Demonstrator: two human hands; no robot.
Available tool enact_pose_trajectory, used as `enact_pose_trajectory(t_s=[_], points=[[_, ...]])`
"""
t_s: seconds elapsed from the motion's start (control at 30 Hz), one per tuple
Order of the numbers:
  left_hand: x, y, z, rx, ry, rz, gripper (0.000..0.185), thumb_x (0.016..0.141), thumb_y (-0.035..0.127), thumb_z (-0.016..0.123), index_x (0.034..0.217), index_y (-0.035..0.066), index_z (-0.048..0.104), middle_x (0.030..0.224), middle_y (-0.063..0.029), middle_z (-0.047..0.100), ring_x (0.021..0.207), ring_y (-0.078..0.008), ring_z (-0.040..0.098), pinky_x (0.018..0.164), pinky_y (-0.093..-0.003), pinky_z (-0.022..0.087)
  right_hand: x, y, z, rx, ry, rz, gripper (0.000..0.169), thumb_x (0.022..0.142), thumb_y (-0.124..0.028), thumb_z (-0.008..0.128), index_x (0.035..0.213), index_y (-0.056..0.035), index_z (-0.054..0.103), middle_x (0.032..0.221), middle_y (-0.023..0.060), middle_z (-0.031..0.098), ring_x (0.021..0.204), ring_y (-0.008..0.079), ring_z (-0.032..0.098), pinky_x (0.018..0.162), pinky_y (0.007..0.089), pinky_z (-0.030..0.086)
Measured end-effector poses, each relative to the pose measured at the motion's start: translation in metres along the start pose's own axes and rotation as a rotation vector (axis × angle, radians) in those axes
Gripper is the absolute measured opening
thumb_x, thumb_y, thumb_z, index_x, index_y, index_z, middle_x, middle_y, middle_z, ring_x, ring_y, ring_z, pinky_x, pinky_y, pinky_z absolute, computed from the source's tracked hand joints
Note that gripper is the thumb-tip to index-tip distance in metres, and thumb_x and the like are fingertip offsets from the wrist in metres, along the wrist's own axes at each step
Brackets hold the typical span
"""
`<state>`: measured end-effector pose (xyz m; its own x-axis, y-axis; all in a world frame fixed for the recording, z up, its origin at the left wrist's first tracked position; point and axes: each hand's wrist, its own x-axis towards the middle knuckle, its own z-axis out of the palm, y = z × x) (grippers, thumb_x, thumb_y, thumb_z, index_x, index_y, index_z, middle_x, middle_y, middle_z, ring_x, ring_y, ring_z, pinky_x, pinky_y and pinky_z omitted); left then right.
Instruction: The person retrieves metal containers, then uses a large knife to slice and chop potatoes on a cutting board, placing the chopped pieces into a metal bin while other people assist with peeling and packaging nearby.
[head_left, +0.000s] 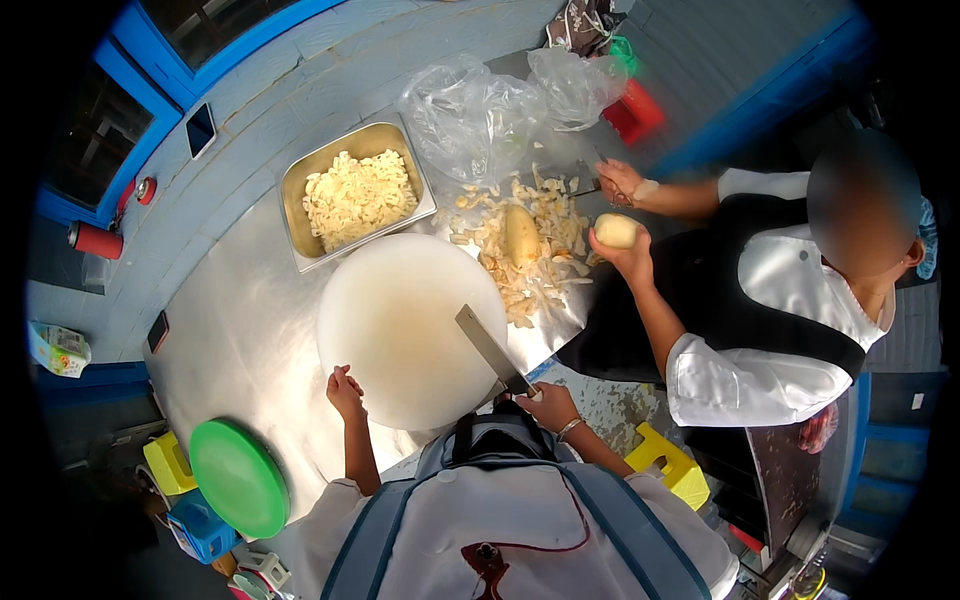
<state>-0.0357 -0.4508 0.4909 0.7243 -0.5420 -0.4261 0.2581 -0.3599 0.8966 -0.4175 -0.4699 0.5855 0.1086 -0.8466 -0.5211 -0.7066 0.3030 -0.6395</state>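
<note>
A round white cutting board (397, 322) lies on a metal table in front of me, with nothing on it but part of a cleaver. My right hand (549, 409) grips the handle of the cleaver (487, 346), whose blade reaches over the board's right side. At the board's lower left edge is my left hand (346, 391), holding nothing, its fingers loosely curled but not closed. Behind the board a rectangular steel pan (292, 225) holds cut pale pieces (360, 196). Right of it, a large potato (522, 236) rests among peelings (559, 225).
A co-worker at the right holds a peeled potato (616, 230) and a thin tool near the peelings. Clear plastic bags (480, 112) lie at the back. A green round board (238, 478) lies at the table's left front, and yellow stools (667, 465) stand below.
</note>
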Motion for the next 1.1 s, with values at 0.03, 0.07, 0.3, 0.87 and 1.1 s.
enact_pose_trajectory(t_s=[0.03,0.07,0.3,0.87,1.1], points=[[-0.01,-0.033,-0.037,-0.065,0.152,-0.091,0.03,0.095,0.025,0.045,0.086,0.0,0.059,0.055,0.0002,0.045,0.039,-0.0063,0.037,0.034,-0.0219,0.029,-0.013,0.011,0.003,-0.065,-0.018,0.026,0.039,0.074,-0.039,0.068,0.084,-0.0011,0.067,0.075,0.021,0.065,0.07,0.0352,0.064,0.069,0.0399,0.051],[-0.024,-0.057,-0.067,0.001,0.307,-0.174,0.026,0.093,0.02,0.044,0.087,-0.002,0.058,0.057,-0.0022,0.046,0.039,-0.0085,0.037,0.033,-0.024,0.03,-0.025,0.022,0.004,-0.12,-0.034,0.067,0.04,0.074,-0.041,0.067,0.085,-0.0022,0.067,0.077,0.0207,0.066,0.072,0.0355,0.064,0.07,0.0408,0.051],[-0.019,-0.028,-0.147,0.931,0.34,0.379,0.046,0.07,0.019,0.074,0.108,-0.004,0.06,0.108,-0.021,0.059,0.099,-0.0324,0.057,0.084,-0.0379,0.048,-0.013,0.007,-0.014,-0.349,-0.086,-0.088,0.039,0.076,-0.041,0.063,0.089,-0.0047,0.068,0.082,0.0175,0.067,0.077,0.0328,0.065,0.072,0.0431,0.051],[-0.059,-0.134,-0.074,0.655,0.18,-0.168,0.03,0.086,0.028,0.054,0.081,0.0,0.067,0.074,-0.0103,0.067,0.069,-0.0196,0.062,0.065,-0.0332,0.048,0.025,0.04,0.004,-0.337,-0.051,-0.089,0.036,0.078,-0.036,0.057,0.086,-0.0032,0.069,0.085,0.0195,0.067,0.08,0.0348,0.065,0.071,0.0446,0.052],[-0.033,-0.093,-0.031,0.649,0.282,0.099,0.025,0.085,0.023,0.055,0.092,0.001,0.064,0.081,-0.0108,0.065,0.076,-0.0229,0.062,0.07,-0.0344,0.048,0.02,0.016,-0.004,-0.303,-0.102,-0.147,0.034,0.073,-0.03,0.06,0.091,-0.0027,0.069,0.091,0.0194,0.068,0.085,0.0346,0.066,0.073,0.046,0.053]])
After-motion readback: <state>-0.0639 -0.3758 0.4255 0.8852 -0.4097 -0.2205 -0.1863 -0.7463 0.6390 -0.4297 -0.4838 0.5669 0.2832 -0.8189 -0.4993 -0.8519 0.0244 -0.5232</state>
